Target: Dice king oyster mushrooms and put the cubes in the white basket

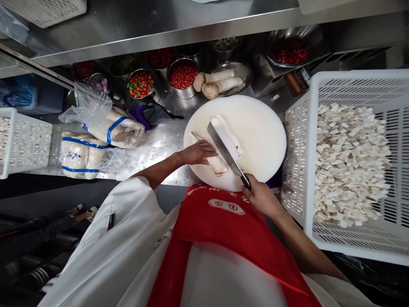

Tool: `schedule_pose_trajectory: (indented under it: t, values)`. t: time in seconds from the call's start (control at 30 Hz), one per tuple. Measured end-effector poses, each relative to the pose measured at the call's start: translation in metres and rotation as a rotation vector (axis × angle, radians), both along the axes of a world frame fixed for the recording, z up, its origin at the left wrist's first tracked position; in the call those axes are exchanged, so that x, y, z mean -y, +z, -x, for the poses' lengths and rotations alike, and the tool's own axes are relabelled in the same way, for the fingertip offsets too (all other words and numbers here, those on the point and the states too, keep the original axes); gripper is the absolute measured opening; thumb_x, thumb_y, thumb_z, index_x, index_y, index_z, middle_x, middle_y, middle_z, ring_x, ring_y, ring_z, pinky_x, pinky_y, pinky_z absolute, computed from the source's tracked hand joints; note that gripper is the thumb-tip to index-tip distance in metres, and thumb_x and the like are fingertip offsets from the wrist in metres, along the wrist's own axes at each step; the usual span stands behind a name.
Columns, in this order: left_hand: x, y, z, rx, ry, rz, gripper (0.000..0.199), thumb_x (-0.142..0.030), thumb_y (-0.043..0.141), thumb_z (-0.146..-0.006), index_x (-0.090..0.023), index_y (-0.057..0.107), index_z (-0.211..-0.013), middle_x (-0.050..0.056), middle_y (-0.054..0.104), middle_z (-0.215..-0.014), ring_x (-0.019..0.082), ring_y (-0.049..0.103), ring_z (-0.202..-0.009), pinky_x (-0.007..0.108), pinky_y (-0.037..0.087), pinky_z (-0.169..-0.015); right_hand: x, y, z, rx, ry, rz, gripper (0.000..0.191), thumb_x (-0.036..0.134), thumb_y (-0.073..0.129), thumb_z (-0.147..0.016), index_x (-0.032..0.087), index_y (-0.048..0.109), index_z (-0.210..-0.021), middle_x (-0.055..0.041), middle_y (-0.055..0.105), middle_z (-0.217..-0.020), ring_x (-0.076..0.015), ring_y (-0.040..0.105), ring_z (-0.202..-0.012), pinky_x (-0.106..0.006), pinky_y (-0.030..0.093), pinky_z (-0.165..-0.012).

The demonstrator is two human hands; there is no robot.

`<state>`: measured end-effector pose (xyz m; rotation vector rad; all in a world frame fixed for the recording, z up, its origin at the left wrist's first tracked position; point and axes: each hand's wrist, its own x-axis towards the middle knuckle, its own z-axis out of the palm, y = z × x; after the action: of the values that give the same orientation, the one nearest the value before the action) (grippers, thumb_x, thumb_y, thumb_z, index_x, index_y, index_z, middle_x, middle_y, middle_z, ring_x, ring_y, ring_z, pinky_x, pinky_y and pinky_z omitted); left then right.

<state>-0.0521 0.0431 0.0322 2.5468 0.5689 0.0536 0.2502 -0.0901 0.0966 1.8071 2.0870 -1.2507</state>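
Observation:
On the round white cutting board (265,128), my left hand (198,152) is closed over a king oyster mushroom (217,165), its fingertips pressing on the top. My right hand (257,194) grips the black handle of a cleaver (225,149). The blade slants across the board, right alongside the held mushroom. Beyond the blade lies a white cut slab of mushroom (226,132). Two whole king oyster mushrooms (223,87) rest at the board's far edge, partly on an oval metal dish (244,76).
At right stands a white plastic basket (311,170) holding a heap of mushroom pieces (351,166). Bagged mushrooms (83,153) lie on the steel counter at left. Metal bowls of chopped red chillies (183,76) line the back, beneath a steel shelf edge (159,40).

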Motion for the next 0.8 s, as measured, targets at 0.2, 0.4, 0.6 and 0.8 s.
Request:
schedule_pose_trajectory:
  t: [0.2,0.4,0.6,0.8]
  values:
    - [0.031,0.002,-0.007,0.091,0.151,-0.164,0.047,-0.053,0.056,-0.091,-0.024,0.061,-0.129,0.009,0.059,-0.136,0.028,0.048,-0.126,0.046,0.032,-0.109,-0.002,0.003,0.002,-0.002,0.009,-0.014,0.037,0.028,0.045,-0.093,0.017,0.049,-0.128,-0.0095,0.072,-0.091,-0.0256,0.067,-0.081,-0.029,0.040,-0.069]
    - [0.065,-0.021,-0.019,0.126,0.419,-0.185,0.036,-0.052,0.054,-0.093,-0.023,0.068,-0.109,0.009,0.067,-0.115,0.025,0.053,-0.115,0.042,0.038,-0.097,0.001,0.035,0.000,0.001,0.064,-0.033,0.035,0.029,0.040,-0.095,0.017,0.051,-0.126,-0.0100,0.073,-0.088,-0.0265,0.068,-0.078,-0.031,0.041,-0.066]
    - [0.064,-0.034,-0.019,0.186,0.468,-0.191,0.039,-0.058,0.057,-0.089,-0.024,0.070,-0.102,0.008,0.068,-0.105,0.025,0.055,-0.110,0.042,0.038,-0.096,0.006,0.053,-0.004,0.042,0.185,-0.010,0.036,0.023,0.041,-0.093,0.019,0.047,-0.128,-0.0101,0.073,-0.095,-0.0273,0.070,-0.087,-0.032,0.043,-0.070]
    - [0.065,-0.041,-0.019,0.227,0.479,-0.189,0.038,-0.058,0.059,-0.088,-0.023,0.070,-0.100,0.007,0.069,-0.104,0.024,0.054,-0.110,0.041,0.038,-0.096,0.008,0.061,-0.012,0.009,0.211,0.081,0.034,0.021,0.040,-0.092,0.019,0.045,-0.126,-0.0106,0.073,-0.099,-0.0271,0.069,-0.090,-0.032,0.042,-0.069]
